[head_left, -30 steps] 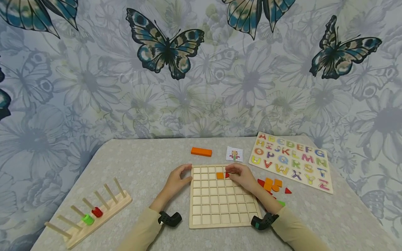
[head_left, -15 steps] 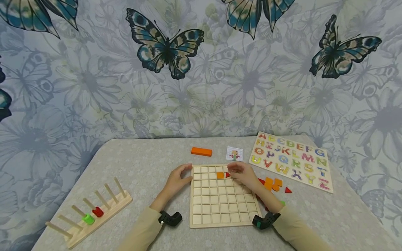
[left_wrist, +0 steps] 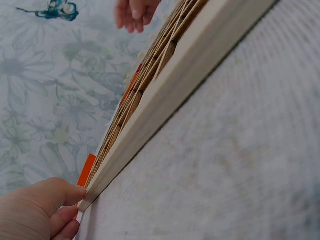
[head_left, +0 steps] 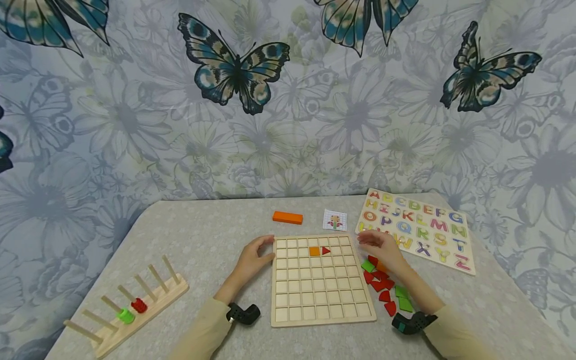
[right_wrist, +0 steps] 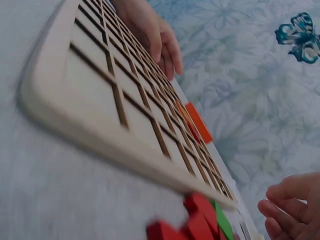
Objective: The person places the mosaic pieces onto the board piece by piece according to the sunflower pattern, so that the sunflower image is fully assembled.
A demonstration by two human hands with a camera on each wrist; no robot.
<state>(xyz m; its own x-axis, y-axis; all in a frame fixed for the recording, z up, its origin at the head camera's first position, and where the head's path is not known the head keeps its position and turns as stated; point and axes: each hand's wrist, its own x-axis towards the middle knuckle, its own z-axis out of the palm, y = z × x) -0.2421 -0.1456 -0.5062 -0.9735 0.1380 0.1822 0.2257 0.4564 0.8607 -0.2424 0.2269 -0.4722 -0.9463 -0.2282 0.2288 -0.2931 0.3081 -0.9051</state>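
My left hand (head_left: 251, 257) rests at the far left corner of a square wooden grid board (head_left: 310, 300), thumb and fingertips right at its edge. In the left wrist view the thumb (left_wrist: 65, 192) meets the board's side close to that corner. An orange square (head_left: 314, 251) lies in a cell of the second row, with a red triangle (head_left: 326, 251) in the cell to its right. My right hand (head_left: 382, 248) hovers off the board's right edge, fingers loosely bent, nothing seen in them. Below it are loose red pieces (head_left: 381, 284) and green pieces (head_left: 404, 304).
An alphabet puzzle board (head_left: 416, 227) lies at the back right, partly behind my right hand. A small pattern card (head_left: 335, 220) and an orange block (head_left: 287, 217) lie behind the grid board. A wooden peg stand (head_left: 144, 320) with green and red rings stands at the left.
My right hand has let go of the red triangle in its cell and moved right, off the board and over the loose pieces. The left hand stays at the corner.
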